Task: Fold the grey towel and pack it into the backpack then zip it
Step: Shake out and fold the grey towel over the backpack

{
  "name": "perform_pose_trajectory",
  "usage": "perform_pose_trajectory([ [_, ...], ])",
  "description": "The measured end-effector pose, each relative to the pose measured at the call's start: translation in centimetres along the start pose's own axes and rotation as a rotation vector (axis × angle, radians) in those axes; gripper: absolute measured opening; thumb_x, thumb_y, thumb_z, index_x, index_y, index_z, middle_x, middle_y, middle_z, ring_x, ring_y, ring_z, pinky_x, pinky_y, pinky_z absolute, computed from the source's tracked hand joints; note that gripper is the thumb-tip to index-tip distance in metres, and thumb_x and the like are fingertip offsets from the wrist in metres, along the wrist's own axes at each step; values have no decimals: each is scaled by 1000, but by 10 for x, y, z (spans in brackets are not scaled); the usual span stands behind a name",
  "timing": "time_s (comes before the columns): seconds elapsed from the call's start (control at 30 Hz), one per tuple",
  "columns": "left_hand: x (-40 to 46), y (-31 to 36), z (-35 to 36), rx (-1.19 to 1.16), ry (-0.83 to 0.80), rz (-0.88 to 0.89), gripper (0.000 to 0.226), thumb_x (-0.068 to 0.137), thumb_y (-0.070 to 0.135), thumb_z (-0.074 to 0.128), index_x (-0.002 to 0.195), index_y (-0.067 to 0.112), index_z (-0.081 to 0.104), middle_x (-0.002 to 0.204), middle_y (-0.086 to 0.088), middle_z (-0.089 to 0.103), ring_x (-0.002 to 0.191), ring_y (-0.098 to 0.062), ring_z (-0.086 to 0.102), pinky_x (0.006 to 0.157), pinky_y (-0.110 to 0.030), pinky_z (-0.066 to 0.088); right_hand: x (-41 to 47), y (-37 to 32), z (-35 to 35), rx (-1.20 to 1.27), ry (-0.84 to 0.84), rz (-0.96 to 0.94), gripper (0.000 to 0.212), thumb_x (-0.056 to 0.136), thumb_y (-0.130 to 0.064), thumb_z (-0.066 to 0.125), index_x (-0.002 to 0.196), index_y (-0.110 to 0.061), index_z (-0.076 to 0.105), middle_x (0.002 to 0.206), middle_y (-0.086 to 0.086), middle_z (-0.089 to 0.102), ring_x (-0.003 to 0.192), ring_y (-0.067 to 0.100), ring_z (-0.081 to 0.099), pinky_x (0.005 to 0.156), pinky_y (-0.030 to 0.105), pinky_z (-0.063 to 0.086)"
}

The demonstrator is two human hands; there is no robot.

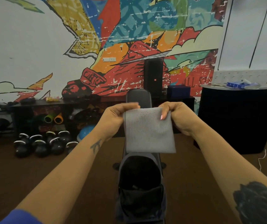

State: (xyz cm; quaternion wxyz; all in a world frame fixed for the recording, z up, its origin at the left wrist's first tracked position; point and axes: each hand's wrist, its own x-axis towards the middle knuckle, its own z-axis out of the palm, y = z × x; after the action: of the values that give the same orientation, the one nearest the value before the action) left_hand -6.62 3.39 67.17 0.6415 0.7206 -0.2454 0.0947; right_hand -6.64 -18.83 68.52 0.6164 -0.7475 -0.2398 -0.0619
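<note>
Grey towel (pixel 149 130): in the middle of the frame, up in the air, hanging flat like a small square. Already folded small, by the look of it. Held high so it hangs straight and the edges line up.

Left hand (pixel 115 118): left of the towel, grip pinched tight on the top left corner. Fingers blurry, maybe moving.

Right hand (pixel 176 117): right of the towel, grip pinched tight on the top right corner, thumb in front of the cloth. One hand on each corner to keep the top edge tight and even.

Backpack (pixel 140 180): lower middle of the frame, right under the towel, lying on the worktop. Mouth wide open and dark inside. Open and close below, so the towel can drop straight in.

Worktop (pixel 138 97): a long, thin black gym bench, running from the middle of the frame down to the bottom. Good spot to keep the backpack off the floor and near the hands.

Step now: probably the last fold, or a check that the fold is neat.

Still to do: put the towel in the backpack, then pull the zip closed.

Watch out: a loose corner could flop open on the way down.

Kettlebells (pixel 45 143): on the floor at the left, well apart, not part of the job.
</note>
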Motion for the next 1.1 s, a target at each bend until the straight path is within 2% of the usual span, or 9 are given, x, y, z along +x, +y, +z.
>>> perform_pose_trajectory([
  [0.1,0,0,4,-43,-90,-135,46,89,12,55,128,36,51,110,6,66,103,-13,62,94,-35,49,2,-4,4,48,28,-67,64,79,22,31,40,-20,58,78,3,59,76,14,58,64,18,54],
  [0.2,-4,2,9,-54,-107,-209,29,94,15,48,108,32,67,107,-1,66,96,-20,60,83,-38,50,4,-5,6,48,30,-105,65,78,24,31,39,-19,59,76,5,57,75,15,57,65,18,54],
  [0.33,-1,-1,10,-121,-34,-227,39,96,13,43,95,37,72,102,-10,65,90,-29,57,83,-50,50,5,-6,6,-23,46,-107,64,77,25,31,40,-20,58,79,2,58,80,14,57,67,20,54],
  [0.57,-3,-5,14,-309,-78,-404,27,97,17,39,90,16,65,57,5,66,49,-6,62,47,-21,52,10,-3,9,-109,131,-75,51,78,23,31,50,-10,57,83,3,59,85,20,56,76,31,51],
  [0.73,-2,-9,9,-481,-71,-431,51,97,32,26,74,15,68,57,2,64,53,-11,60,54,-25,51,12,3,12,-42,143,-2,53,78,23,28,48,-11,54,87,10,64,86,26,60,71,31,54],
  [0.87,-3,-10,7,-430,-57,-466,59,91,58,34,110,13,66,94,-4,73,85,-18,69,82,-39,53,12,8,17,-82,149,27,52,79,21,30,49,-14,56,82,3,63,86,24,59,68,27,51],
  [0.97,1,-19,9,-250,80,-489,26,84,31,65,104,15,65,104,-8,70,93,-23,66,80,-39,53,12,10,22,-96,156,53,46,88,14,36,75,-18,67,91,-3,64,88,17,60,67,22,50],
  [1.03,2,-24,9,-246,172,-474,20,80,22,70,99,15,65,101,-7,70,93,-25,66,79,-41,54,12,14,24,-57,156,102,38,93,6,41,106,-22,62,102,0,65,94,16,62,71,24,53],
  [1.1,2,-27,8,-249,252,-451,23,79,22,73,100,16,66,103,-7,70,97,-26,66,85,-44,54,11,19,26,83,166,198,31,95,-5,39,118,-19,55,106,6,64,95,22,61,78,36,53],
])
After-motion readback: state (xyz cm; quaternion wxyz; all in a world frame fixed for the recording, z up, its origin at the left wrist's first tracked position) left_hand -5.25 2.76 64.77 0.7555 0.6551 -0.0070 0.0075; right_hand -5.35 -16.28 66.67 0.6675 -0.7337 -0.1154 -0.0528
